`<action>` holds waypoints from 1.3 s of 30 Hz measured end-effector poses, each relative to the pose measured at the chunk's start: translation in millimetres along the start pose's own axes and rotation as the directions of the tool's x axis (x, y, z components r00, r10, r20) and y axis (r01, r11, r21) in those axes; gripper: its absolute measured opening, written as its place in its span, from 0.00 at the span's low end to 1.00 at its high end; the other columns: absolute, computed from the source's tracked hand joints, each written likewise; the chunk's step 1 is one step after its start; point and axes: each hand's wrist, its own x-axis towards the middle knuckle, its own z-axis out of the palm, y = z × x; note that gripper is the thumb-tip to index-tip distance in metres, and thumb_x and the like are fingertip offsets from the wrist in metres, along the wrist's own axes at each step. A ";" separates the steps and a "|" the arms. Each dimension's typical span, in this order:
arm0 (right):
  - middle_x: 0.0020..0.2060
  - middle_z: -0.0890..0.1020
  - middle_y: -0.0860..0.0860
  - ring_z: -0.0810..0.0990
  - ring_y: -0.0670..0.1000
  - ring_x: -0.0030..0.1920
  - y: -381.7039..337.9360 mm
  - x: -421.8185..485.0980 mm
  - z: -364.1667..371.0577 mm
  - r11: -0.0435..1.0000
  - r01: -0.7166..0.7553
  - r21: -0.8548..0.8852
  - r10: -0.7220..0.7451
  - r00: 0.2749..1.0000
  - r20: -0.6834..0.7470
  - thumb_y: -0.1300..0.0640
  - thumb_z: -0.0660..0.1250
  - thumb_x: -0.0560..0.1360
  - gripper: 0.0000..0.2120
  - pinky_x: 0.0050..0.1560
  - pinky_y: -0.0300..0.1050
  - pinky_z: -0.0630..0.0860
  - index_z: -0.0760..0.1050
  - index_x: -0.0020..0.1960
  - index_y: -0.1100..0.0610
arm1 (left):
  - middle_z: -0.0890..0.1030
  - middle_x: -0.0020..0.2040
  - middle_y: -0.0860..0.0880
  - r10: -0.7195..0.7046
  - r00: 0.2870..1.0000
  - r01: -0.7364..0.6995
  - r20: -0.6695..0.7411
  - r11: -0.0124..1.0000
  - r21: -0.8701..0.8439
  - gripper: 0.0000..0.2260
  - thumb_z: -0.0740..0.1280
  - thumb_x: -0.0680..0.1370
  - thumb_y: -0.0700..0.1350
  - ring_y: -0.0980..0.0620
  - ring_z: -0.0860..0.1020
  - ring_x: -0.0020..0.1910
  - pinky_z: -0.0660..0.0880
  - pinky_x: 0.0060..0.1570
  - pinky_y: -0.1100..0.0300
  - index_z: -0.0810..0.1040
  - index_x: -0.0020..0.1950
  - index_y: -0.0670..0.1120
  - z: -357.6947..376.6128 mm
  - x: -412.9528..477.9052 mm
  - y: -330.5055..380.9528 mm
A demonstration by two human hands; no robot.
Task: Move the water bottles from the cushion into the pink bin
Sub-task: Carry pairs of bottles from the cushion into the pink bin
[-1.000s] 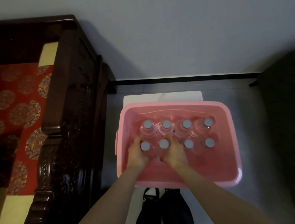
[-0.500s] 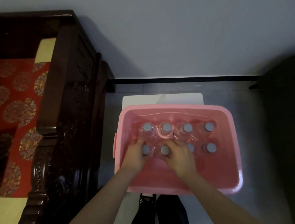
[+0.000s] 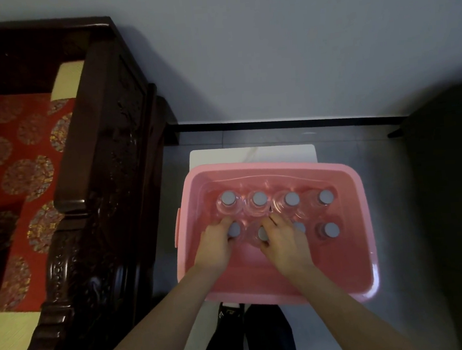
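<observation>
The pink bin [image 3: 362, 208] stands on a white stool [image 3: 250, 154] in front of me. Inside it, several clear water bottles with grey caps stand upright in two rows, the far row [image 3: 292, 199] free of my hands. My left hand [image 3: 216, 245] is wrapped around the near-left bottle [image 3: 234, 229]. My right hand [image 3: 282, 242] grips the bottle beside it [image 3: 262, 233] and partly covers a third cap. The red patterned cushion [image 3: 11, 170] lies on the seat at the left, with no bottle showing on its visible part.
A dark carved wooden armrest [image 3: 100, 185] separates the cushion from the bin. A grey wall rises behind, with a black baseboard. A dark piece of furniture [image 3: 454, 212] stands at the right. My dark shoes [image 3: 251, 336] show below the bin.
Both hands have slid a little further over the two near-left bottles, lower into the bin. The camera has tilted slightly, so the bin sits lower in view.
</observation>
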 end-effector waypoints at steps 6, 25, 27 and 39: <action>0.49 0.81 0.50 0.75 0.56 0.57 -1.4 5.0 -4.2 0.994 0.005 -0.110 0.008 0.992 0.123 0.55 0.71 0.68 0.14 0.51 0.51 0.73 0.78 0.53 0.56 | 0.81 0.51 0.42 0.005 1.000 -0.004 0.025 1.000 -0.010 0.13 0.67 0.71 0.34 0.43 0.80 0.50 0.76 0.48 0.48 0.76 0.55 0.42 -5.0 1.1 -0.7; 0.67 0.75 0.54 0.68 0.57 0.68 -91.3 64.1 -228.5 0.933 0.306 0.188 -0.215 0.896 -0.389 0.45 0.65 0.76 0.22 0.68 0.55 0.67 0.74 0.66 0.54 | 0.75 0.67 0.45 0.158 0.854 -0.199 -0.495 0.980 -0.029 0.20 0.68 0.77 0.46 0.46 0.66 0.71 0.61 0.70 0.58 0.73 0.68 0.45 -256.0 -62.8 95.8; 0.69 0.73 0.53 0.66 0.56 0.69 -125.6 60.3 -243.2 0.915 0.367 0.166 -0.286 0.882 -0.374 0.44 0.64 0.76 0.23 0.69 0.54 0.65 0.72 0.68 0.53 | 0.74 0.69 0.45 0.127 0.806 -0.173 -0.578 0.985 -0.025 0.21 0.68 0.77 0.45 0.45 0.65 0.72 0.60 0.72 0.54 0.72 0.69 0.45 -286.1 -93.0 83.5; 0.72 0.68 0.51 0.61 0.52 0.73 -410.1 -41.9 -183.2 0.720 0.675 0.159 -0.614 0.727 -0.307 0.41 0.64 0.74 0.30 0.72 0.51 0.59 0.64 0.73 0.49 | 0.60 0.77 0.53 -0.116 0.541 0.064 -0.833 0.993 -0.097 0.29 0.65 0.78 0.51 0.51 0.57 0.76 0.63 0.69 0.53 0.57 0.77 0.54 -395.8 -373.6 -111.7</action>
